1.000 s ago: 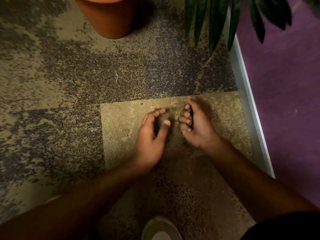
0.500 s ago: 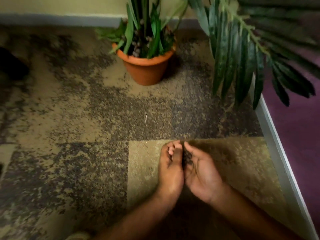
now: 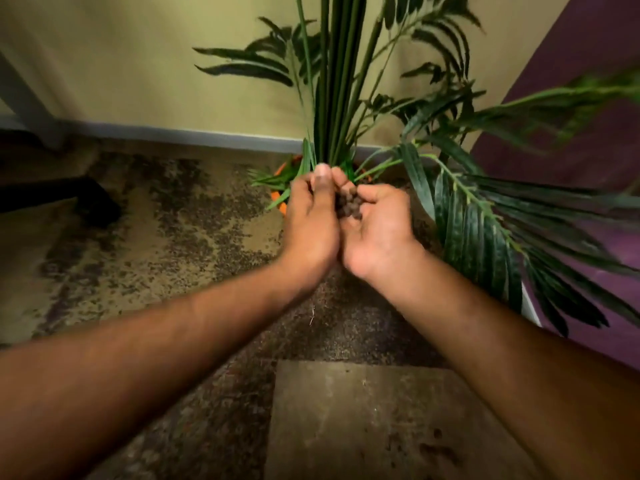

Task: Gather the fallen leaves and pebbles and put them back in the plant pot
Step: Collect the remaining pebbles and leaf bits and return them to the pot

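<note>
The pebbles (small, round, dark brown) lie heaped in a hollow made by two hands pressed side by side, in front of the pot, which shows only as slivers of orange rim behind the fingers and leaves. The right hand is cupped palm up under the heap, fingers curled round its far edge, so its grip grasps the pebbles. The left hand stands on edge against it, back toward the camera, fingers bent over the heap from the left, its grip also closed on the pebbles. Whether any leaves are mixed into the heap cannot be told. From the pot rises the plant, straight green stems going up and long fronds spreading right of the pot. The pot stands on mottled tan and dark carpet, just before a pale wall with a grey skirting; right of the pot is a purple wall.
</note>
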A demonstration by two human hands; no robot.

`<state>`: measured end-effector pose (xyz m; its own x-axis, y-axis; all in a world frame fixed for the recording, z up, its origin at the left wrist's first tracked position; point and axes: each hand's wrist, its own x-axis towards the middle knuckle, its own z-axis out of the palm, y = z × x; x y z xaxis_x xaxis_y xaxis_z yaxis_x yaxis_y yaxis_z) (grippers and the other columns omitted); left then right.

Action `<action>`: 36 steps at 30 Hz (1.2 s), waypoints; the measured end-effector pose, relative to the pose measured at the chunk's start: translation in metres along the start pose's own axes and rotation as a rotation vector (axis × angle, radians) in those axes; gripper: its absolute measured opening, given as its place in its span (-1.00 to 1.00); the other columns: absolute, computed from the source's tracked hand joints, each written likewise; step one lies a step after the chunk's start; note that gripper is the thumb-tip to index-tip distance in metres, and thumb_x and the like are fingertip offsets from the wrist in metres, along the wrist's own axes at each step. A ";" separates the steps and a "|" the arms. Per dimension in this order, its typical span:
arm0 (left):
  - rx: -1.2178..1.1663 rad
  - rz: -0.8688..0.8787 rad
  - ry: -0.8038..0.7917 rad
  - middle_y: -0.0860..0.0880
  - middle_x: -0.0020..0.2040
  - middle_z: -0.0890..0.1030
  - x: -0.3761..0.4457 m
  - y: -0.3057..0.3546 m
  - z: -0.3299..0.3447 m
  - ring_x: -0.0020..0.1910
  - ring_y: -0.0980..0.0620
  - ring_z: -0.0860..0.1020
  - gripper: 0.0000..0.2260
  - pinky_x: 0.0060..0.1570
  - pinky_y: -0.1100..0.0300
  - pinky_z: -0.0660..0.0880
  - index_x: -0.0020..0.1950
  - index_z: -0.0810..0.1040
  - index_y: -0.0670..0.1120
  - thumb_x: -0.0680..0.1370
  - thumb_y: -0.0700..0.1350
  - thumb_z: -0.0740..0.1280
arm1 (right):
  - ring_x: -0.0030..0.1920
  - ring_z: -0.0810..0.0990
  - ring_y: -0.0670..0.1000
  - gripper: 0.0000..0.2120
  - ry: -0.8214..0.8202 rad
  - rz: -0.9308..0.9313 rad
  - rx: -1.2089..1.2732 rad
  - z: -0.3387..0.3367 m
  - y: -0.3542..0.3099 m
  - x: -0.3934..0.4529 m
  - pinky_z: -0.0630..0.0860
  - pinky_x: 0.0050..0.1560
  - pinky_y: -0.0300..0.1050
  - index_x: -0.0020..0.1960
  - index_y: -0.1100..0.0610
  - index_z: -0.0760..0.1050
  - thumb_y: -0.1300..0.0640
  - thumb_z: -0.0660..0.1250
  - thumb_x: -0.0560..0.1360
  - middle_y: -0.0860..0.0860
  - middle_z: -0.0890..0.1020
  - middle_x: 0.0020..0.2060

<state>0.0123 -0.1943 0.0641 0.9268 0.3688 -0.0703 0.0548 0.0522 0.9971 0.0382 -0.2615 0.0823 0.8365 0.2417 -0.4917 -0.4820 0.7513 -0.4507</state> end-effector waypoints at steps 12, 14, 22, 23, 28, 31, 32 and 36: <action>0.120 -0.118 -0.013 -0.18 0.32 0.57 0.100 -0.002 -0.041 0.33 -0.14 0.52 -0.54 0.39 -0.01 0.42 0.38 0.51 -0.18 0.74 0.10 0.03 | -0.40 0.20 0.00 -0.65 0.283 -0.308 -0.043 0.053 -0.034 0.052 0.26 -0.23 -0.18 -0.29 0.07 0.25 0.14 -0.06 0.66 0.01 0.27 -0.41; 0.103 -0.130 -0.113 -0.16 0.32 0.59 0.104 -0.004 -0.038 0.35 -0.11 0.52 -0.51 0.42 0.00 0.40 0.39 0.52 -0.18 0.73 0.12 0.02 | -0.34 0.31 0.01 -0.68 0.333 -0.321 -0.068 0.052 -0.039 0.066 0.33 -0.19 -0.18 -0.19 0.10 0.36 0.10 -0.03 0.67 0.04 0.39 -0.31; 0.034 -0.308 -0.287 -0.15 0.51 0.43 0.116 -0.008 -0.032 0.53 -0.11 0.35 -0.36 0.48 0.08 0.21 0.55 0.39 -0.10 0.69 0.28 -0.10 | 0.30 0.52 0.30 -0.50 0.352 -0.115 -0.392 0.066 -0.057 0.090 0.36 0.38 0.36 0.37 0.24 0.47 0.01 -0.03 0.63 0.29 0.55 0.29; 0.029 -0.317 -0.290 -0.16 0.50 0.44 0.119 -0.010 -0.030 0.51 -0.12 0.36 -0.36 0.45 0.07 0.23 0.54 0.39 -0.10 0.69 0.27 -0.11 | 0.27 0.54 0.31 -0.50 0.337 -0.100 -0.412 0.067 -0.059 0.091 0.40 0.33 0.39 0.35 0.26 0.48 -0.01 -0.02 0.64 0.31 0.56 0.26; 0.013 -0.323 -0.232 -0.18 0.48 0.47 0.130 -0.016 -0.028 0.49 -0.16 0.39 -0.33 0.53 -0.10 0.24 0.52 0.41 -0.12 0.67 0.30 -0.12 | 0.34 0.49 0.37 -0.44 0.241 0.007 -0.547 0.070 -0.069 0.100 0.30 0.30 0.57 0.36 0.27 0.48 -0.11 -0.03 0.66 0.33 0.53 0.31; 0.004 -0.322 -0.211 -0.17 0.42 0.53 0.134 -0.021 -0.033 0.45 -0.17 0.44 -0.31 0.51 -0.17 0.27 0.47 0.47 -0.10 0.66 0.33 -0.12 | 0.37 0.46 0.37 -0.44 0.231 0.009 -0.595 0.073 -0.074 0.101 0.25 0.32 0.59 0.33 0.26 0.53 -0.08 -0.05 0.67 0.33 0.53 0.31; -0.010 -0.325 -0.212 -0.17 0.40 0.55 0.135 -0.022 -0.035 0.43 -0.17 0.46 -0.31 0.50 -0.18 0.28 0.47 0.47 -0.10 0.65 0.33 -0.12 | 0.37 0.46 0.38 -0.44 0.231 0.004 -0.598 0.073 -0.076 0.102 0.25 0.34 0.59 0.31 0.26 0.54 -0.07 -0.05 0.66 0.33 0.53 0.31; -0.036 -0.298 -0.189 -0.15 0.23 0.63 0.139 -0.024 -0.044 0.30 -0.14 0.55 -0.36 0.40 -0.12 0.38 0.42 0.50 -0.11 0.68 0.28 -0.11 | 0.30 0.51 0.40 -0.50 0.216 -0.032 -0.589 0.075 -0.082 0.103 0.24 0.30 0.66 0.21 0.25 0.54 -0.07 -0.02 0.66 0.32 0.59 0.20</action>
<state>0.1240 -0.1035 0.0291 0.9245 0.1542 -0.3485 0.3235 0.1661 0.9316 0.1833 -0.2523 0.1249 0.8110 0.0488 -0.5830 -0.5718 0.2772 -0.7721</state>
